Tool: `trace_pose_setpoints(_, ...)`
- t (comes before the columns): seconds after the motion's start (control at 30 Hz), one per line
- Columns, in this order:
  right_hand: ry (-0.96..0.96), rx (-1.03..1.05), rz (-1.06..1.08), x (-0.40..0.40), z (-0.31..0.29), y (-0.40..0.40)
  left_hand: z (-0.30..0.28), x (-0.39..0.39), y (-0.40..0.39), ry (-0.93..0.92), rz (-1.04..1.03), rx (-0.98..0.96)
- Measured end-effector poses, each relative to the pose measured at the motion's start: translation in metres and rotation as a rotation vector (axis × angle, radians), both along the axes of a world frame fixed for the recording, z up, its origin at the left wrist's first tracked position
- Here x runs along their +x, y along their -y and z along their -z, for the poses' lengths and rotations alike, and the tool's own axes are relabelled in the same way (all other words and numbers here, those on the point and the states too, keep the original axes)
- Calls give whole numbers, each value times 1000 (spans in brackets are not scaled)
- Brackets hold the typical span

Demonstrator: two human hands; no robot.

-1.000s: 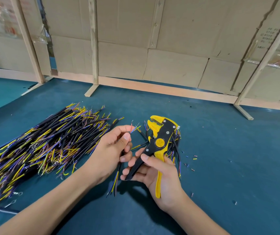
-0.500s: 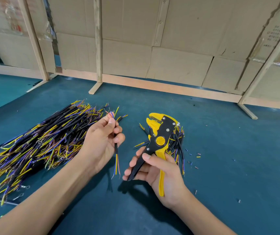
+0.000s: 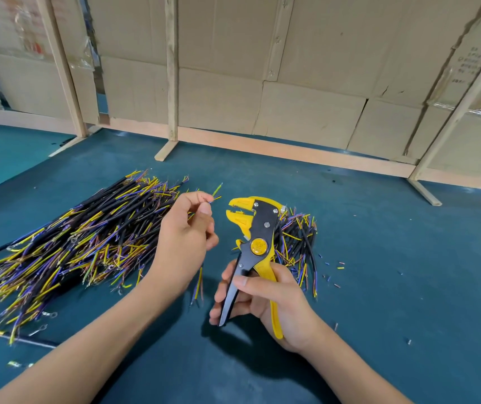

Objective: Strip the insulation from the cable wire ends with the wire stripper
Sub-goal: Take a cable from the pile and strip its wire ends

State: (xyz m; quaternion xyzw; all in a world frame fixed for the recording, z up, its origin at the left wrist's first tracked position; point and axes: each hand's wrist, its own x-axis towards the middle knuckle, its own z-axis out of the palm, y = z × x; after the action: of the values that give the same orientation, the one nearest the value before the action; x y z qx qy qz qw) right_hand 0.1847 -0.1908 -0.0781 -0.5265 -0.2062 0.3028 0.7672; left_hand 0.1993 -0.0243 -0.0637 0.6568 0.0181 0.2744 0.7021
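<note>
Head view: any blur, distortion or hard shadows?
Head view: wide-angle bend in the wooden posts; left hand and stripper sharp; cable pile smears toward the left edge; soft shadows under both arms on the mat.

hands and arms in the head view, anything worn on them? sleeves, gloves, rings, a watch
Nothing worn shows. The left hand and right hand are bare, with no gloves, and no rings or watch are visible. Both forearms are bare up to the bottom edge of the picture, with no sleeve or wristband in view. The fingernails are short and unpainted.
</note>
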Motion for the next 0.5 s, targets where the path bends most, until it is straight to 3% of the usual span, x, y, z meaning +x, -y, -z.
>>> trace_pose_setpoints(0.1, -1, 2, 5, 0, 1, 0, -3, 1, 1, -16, 148, -316)
trace_pose_setpoints(0.17, 0, 3, 11, 1, 2, 0, -3, 0, 0, -31, 177, -333)
trace_pose_setpoints(0.3, 19, -5, -9, 1, 3, 0, -1, -4, 1, -35, 41, 1)
trace_pose_setpoints(0.5, 19, 0, -17, 2, 3, 1, -2, -13, 4, 122, -149, 407)
